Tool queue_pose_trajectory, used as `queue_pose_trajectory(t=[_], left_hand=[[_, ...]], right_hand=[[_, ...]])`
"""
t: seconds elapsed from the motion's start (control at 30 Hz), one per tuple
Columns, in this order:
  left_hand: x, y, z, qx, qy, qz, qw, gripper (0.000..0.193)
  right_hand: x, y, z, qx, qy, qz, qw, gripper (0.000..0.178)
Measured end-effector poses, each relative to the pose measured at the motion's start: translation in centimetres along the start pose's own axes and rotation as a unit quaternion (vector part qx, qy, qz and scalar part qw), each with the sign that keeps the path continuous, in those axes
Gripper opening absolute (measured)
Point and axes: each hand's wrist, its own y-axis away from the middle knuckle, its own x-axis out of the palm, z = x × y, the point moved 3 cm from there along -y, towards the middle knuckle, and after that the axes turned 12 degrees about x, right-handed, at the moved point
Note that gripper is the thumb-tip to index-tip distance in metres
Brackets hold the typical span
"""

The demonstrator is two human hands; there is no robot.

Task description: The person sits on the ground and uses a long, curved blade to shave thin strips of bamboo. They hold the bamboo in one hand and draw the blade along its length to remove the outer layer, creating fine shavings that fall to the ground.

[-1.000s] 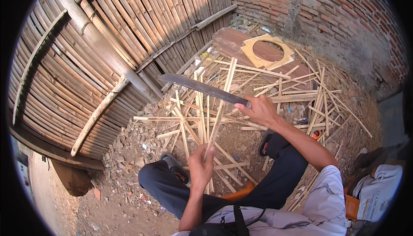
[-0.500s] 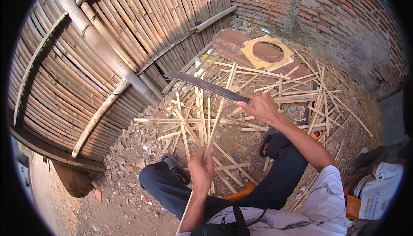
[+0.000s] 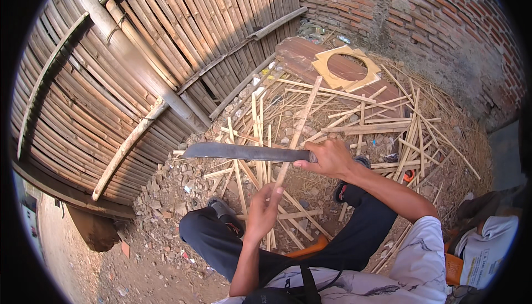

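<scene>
My right hand [image 3: 331, 161] is closed round the handle of a machete [image 3: 238, 152]. Its long dark blade points left, nearly level, and lies across a pale bamboo strip [image 3: 303, 117]. The lower end of that strip is in my left hand [image 3: 262, 211], with the fingers wrapped about it and the thumb along it. From there the strip slants up and away to the right. A short gap separates the blade from my left fingers. Whether the edge bites into the strip cannot be made out.
Many loose bamboo strips [image 3: 354, 129] litter the stony ground between my bent legs and beyond. Farther off lies a brown board [image 3: 299, 60] under a yellowish panel with a round hole [image 3: 324, 72]. A bamboo fence [image 3: 138, 82] stands left, a brick wall [image 3: 438, 32] at the back right.
The machete has come down along the strip toward my left hand, its tip dropping until the blade is nearly level. The strip's far end has shifted right.
</scene>
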Motion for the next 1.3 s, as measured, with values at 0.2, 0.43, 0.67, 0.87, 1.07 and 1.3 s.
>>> queue_pose_trajectory(t=[0.2,0.43,0.67,0.87,1.07,1.3], left_hand=[[0.2,0.8,-0.3,-0.058,0.004,-0.006,0.998,0.033],[0.7,0.1,0.3,-0.049,0.035,0.003,0.998,0.037],[-0.1,1.3,0.0,-0.039,0.004,-0.017,0.999,0.035],[0.6,0.5,1.0,-0.037,0.027,0.007,0.999,0.041],[0.3,1.4,0.1,-0.079,0.006,0.022,0.997,0.044],[0.8,0.9,0.7,-0.006,-0.047,0.007,0.999,0.043]], right_hand=[[-0.6,-2.0,-3.2,0.084,-0.06,-0.053,0.993,0.073],[-0.3,-0.6,-1.4,0.04,-0.011,-0.006,0.999,0.077],[-1.6,-2.2,-3.2,0.131,-0.088,-0.003,0.987,0.075],[-0.2,-0.3,-0.7,0.025,-0.022,0.007,0.999,0.07],[-1.0,-1.4,-2.3,0.085,-0.056,-0.01,0.995,0.078],[-0.2,-0.5,-2.3,0.065,-0.025,-0.011,0.998,0.07]])
